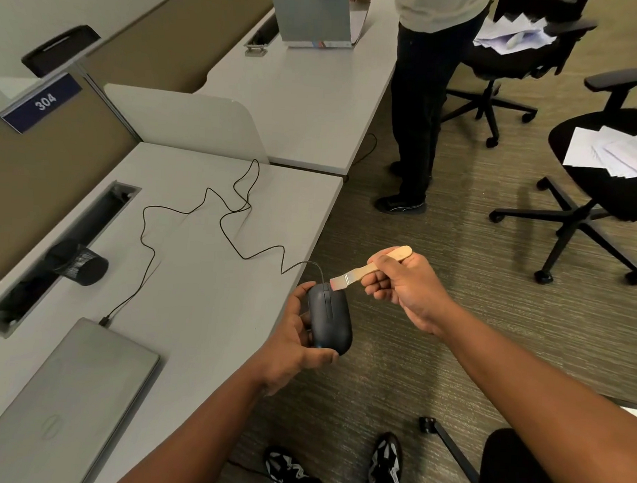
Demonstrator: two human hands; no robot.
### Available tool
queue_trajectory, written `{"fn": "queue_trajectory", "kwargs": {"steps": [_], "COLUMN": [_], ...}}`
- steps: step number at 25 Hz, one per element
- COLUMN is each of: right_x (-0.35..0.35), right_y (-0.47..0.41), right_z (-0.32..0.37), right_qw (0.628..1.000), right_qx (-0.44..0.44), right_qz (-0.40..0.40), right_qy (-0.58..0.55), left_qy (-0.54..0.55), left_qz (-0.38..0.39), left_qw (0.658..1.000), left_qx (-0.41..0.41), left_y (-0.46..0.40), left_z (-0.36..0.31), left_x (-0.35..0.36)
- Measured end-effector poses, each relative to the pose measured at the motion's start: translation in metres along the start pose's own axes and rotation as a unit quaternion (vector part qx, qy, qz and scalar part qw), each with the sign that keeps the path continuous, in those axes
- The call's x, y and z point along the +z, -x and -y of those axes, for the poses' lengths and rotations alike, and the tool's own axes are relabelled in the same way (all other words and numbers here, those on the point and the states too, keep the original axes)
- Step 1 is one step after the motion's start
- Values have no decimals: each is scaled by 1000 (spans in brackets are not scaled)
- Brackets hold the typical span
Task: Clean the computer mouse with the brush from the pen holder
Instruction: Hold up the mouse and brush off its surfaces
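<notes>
Left hand (pixel 290 344) grip holds black mouse (pixel 330 320) in air just off desk (pixel 205 291) edge; right hand (pixel 404 287) grip pinches wooden brush (pixel 367 269), bristles touching mouse front near cable; pen holder (pixel 80 263) lies tipped on desk

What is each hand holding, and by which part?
The left hand grips the mouse by its sides and rear. The right hand holds the brush by its wooden handle.
</notes>
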State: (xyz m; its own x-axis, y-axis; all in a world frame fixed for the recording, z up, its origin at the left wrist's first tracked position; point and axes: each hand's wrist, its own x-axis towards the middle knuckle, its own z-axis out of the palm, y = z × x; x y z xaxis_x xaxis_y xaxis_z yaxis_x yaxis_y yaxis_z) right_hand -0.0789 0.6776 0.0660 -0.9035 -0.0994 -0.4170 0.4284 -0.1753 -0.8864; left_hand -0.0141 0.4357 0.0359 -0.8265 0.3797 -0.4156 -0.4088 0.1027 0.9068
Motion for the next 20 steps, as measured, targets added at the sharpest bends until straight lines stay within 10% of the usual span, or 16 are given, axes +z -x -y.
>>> {"fn": "queue_trajectory", "kwargs": {"steps": [5,20], "right_x": [-9,-29], "right_y": [1,13], "right_z": [1,15], "right_qw": [999,948], "right_qx": [-25,-75], "right_qz": [-21,243], "right_qy": [25,193], "left_qy": [55,138], "left_qz": [-16,-62], "left_qw": [998,988], "left_qx": [-23,-26], "left_y": [0,-2], "left_z": [2,-3], "left_x": [-1,-5]}}
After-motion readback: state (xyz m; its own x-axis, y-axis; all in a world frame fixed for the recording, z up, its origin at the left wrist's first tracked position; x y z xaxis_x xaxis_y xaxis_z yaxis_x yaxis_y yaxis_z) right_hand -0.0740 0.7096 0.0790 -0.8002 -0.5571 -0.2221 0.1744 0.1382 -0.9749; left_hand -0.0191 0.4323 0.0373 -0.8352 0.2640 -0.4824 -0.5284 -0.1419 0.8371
